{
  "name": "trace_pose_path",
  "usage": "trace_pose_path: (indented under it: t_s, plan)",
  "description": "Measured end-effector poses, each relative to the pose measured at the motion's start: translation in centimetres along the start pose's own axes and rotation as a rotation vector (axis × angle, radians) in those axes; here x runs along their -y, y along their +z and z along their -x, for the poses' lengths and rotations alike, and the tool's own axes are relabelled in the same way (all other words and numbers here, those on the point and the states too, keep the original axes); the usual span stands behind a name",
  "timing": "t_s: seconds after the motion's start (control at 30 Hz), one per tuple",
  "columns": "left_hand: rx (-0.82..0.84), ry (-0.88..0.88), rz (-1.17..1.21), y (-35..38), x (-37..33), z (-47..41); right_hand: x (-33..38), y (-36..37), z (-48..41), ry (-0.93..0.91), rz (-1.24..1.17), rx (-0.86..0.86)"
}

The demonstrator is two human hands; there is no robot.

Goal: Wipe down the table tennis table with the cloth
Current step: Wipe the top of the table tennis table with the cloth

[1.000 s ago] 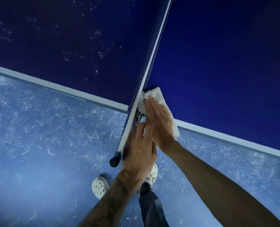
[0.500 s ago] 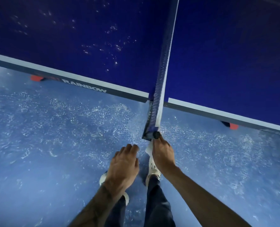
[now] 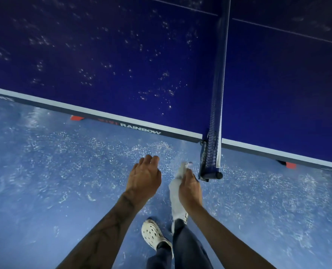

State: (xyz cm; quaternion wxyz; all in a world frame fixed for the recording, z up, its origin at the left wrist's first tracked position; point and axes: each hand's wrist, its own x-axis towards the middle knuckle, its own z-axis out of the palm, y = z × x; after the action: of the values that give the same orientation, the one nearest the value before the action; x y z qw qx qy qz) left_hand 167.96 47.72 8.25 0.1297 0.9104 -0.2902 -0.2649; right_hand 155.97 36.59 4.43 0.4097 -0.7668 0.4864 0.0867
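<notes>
While the right hand (image 3: 190,191) grips the pale cloth (image 3: 173,193) above the floor (image 3: 44,171), short of the table tennis table (image 3: 103,113), the cloth's long axis runs from the table edge towards the person's feet. The left hand (image 3: 143,179) is empty, fingers loosely curled. The net (image 3: 217,94) and its post (image 3: 209,174) jut out just right of the cloth.

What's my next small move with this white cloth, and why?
Probably lift the right hand, gripping the white cloth, onto the dark blue table tennis table left of the blue mesh net: pale specks dot that half; the other looks cleaner.
</notes>
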Motion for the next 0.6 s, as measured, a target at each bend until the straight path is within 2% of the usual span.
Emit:
trace_pose_path:
  t_s: [0.33, 0.6]
  plan:
    - [-0.111, 0.060, -0.025, -9.6, -1.3, -9.6, 14.4, -4.9, -8.3, -0.298, -0.082, -0.074]
    - [-0.096, 0.138, -0.045, -15.4, -4.8, -20.4, 21.8, -10.4, -18.0, -0.321, -0.028, -0.189]
